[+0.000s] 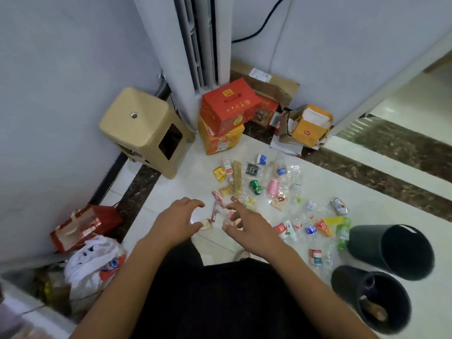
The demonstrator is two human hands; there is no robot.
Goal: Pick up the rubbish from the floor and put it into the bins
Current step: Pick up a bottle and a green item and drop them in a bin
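Rubbish lies scattered on the white tiled floor: a red-and-white wrapper point(215, 211), a green crushed can point(255, 187), a pink can point(273, 187), a yellow sachet point(219, 173) and several clear plastic bottles and packets. My left hand point(177, 220) hovers low with its fingers curved, its thumb beside a small pale wrapper point(206, 223). My right hand point(245, 222) reaches in from the right with spread fingers, its tips at a clear crumpled wrapper point(225, 216). Neither hand plainly grips anything. Two dark bins stand at the right: the far bin point(367, 243) and the near bin point(347, 282), which has brown scraps inside.
A beige plastic stool point(144, 128) stands at the left wall. Red and orange cartons point(228, 106) and an open orange box point(310, 128) crowd the corner under a white standing air conditioner point(195, 45). A red gift bag point(83, 223) and a white plastic bag point(93, 263) lie near left.
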